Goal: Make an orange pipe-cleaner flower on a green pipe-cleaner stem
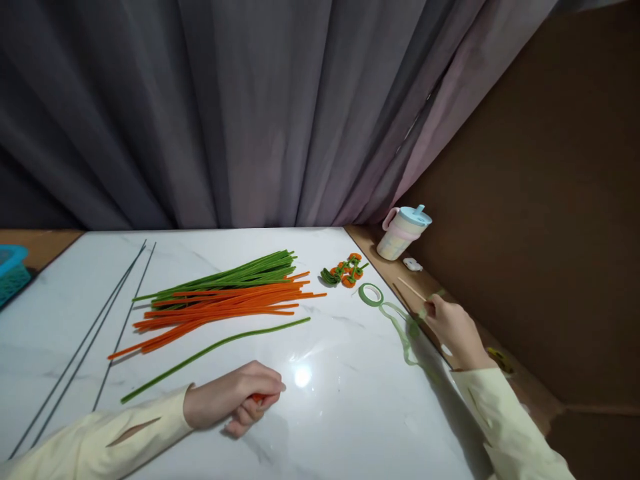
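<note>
My left hand (235, 400) rests on the white marble table (325, 413), fingers curled around a small orange piece that barely shows. My right hand (453, 327) is at the table's right edge, pinching the loose end of pale green floral tape (400, 323) that trails back to its roll (371, 294). A thin wooden stick (411, 288) lies just beyond that hand. A pile of orange pipe cleaners (220, 307) and green pipe cleaners (235, 275) lies mid-table, with one single green pipe cleaner (215, 348) in front of it.
Small finished orange and green twists (346, 270) sit near the tape roll. Three dark thin wires (100, 333) lie at the left. A pastel lidded cup (403, 232) stands on the wooden ledge at right. A teal basket (11, 270) is at far left. Grey curtain behind.
</note>
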`<state>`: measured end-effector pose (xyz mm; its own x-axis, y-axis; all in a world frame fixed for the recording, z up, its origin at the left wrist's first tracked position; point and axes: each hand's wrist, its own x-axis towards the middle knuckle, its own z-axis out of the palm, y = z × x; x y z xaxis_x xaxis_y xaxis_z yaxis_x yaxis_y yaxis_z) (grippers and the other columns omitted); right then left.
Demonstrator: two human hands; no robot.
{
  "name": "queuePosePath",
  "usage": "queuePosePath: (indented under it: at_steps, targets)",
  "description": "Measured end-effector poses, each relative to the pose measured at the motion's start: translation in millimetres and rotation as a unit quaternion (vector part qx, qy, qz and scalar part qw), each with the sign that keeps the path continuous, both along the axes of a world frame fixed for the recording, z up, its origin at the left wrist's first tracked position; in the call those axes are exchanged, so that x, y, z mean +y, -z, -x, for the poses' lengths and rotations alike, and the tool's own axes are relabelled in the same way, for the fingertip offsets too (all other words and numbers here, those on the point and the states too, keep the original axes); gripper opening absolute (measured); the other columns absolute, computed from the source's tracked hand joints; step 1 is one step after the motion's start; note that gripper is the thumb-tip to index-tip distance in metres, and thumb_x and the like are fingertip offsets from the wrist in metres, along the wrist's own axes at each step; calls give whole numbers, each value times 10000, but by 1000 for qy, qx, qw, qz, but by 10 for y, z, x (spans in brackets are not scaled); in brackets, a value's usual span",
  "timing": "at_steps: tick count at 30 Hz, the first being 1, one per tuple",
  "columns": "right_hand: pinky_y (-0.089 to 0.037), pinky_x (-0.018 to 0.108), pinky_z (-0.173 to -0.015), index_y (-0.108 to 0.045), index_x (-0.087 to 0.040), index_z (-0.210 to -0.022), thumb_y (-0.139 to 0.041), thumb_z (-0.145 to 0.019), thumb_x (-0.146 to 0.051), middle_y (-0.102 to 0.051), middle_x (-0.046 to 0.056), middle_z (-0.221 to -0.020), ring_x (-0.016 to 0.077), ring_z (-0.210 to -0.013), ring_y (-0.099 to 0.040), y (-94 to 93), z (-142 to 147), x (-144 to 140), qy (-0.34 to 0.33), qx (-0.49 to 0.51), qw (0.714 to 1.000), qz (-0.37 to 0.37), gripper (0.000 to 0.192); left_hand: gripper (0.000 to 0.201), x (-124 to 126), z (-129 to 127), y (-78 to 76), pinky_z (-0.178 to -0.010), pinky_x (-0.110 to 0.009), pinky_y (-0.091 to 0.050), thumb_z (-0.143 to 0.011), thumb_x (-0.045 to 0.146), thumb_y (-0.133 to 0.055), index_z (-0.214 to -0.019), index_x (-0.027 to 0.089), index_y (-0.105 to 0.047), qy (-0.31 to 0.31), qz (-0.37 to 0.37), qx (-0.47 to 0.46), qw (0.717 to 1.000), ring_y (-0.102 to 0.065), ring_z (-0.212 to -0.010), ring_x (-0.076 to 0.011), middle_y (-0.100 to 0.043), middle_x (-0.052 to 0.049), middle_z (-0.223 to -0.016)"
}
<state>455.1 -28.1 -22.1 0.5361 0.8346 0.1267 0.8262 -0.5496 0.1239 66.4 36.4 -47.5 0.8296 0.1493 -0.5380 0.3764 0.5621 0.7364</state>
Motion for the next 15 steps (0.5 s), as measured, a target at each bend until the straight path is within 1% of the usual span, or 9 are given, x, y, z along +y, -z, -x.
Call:
queuePosePath:
  at_steps: [3,5,8,10,11,12,13,14,15]
  targets:
    - [-261,264,-471,-606,-149,-809,-416,-857,-200,-651,141,-785,252,-672,-617,77,-15,160,16,-11,998,59,203,417,21,27,20,-298,-171,-138,-719,527,-599,-588,186,-398,3,3,-28,1000,-113,-345,-43,-188,106,-406]
    - [-266,263,-460,-613,-149,-782,-429,-858,-201,-658,142,-797,266,-679,-628,99,-28,219,16,-11,996,82,205,415,28,33,40,-285,-169,-186,-732,549,-589,-621,185,-424,9,-6,-44,999,-129,-333,-47,-207,108,-399]
    - [-286,267,-455,-601,-150,-744,-442,-866,-194,-661,138,-820,278,-728,-631,41,20,336,-8,-15,996,92,205,412,31,28,69,-275,-172,-260,-744,563,-582,-656,180,-455,21,-8,-66,998,-151,-325,-52,-230,109,-391]
    - [-324,273,-485,-594,-162,-791,-431,-883,-198,-655,128,-888,268,-814,-620,-58,196,472,-52,-20,996,76,190,411,33,26,78,-275,-174,-292,-748,562,-583,-671,172,-482,28,-12,-78,996,-157,-316,-50,-232,112,-386]
    - [-352,273,-511,-591,-174,-830,-422,-890,-203,-652,114,-917,251,-839,-613,-115,356,554,-84,-16,994,64,181,408,34,28,78,-277,-174,-305,-749,558,-587,-681,166,-496,32,-15,-84,996,-160,-312,-49,-229,114,-384]
    - [-389,269,-551,-589,-189,-877,-423,-896,-227,-654,91,-896,219,-800,-615,-171,568,637,-135,-3,990,48,172,405,35,31,77,-279,-171,-312,-749,553,-595,-690,161,-509,36,-17,-88,995,-165,-309,-47,-227,116,-382]
    - [-424,268,-588,-597,-177,-871,-453,-871,-193,-658,86,-849,201,-748,-618,-221,830,717,-214,37,976,-11,145,405,36,36,75,-284,-169,-319,-747,551,-601,-696,157,-519,41,-20,-93,995,-173,-309,-46,-228,116,-382]
    - [-452,250,-625,-606,-179,-861,-460,-845,-138,-663,68,-852,176,-747,-623,-260,1134,785,-329,102,938,-39,153,404,39,42,73,-289,-167,-328,-748,548,-604,-705,153,-529,45,-22,-98,994,-184,-309,-46,-235,115,-382]
    - [-474,228,-643,-616,-183,-830,-461,-818,-100,-667,51,-842,156,-745,-630,-284,1463,840,-427,165,888,-51,176,402,43,47,73,-292,-166,-331,-751,545,-604,-713,151,-537,47,-23,-102,993,-193,-307,-46,-244,114,-382]
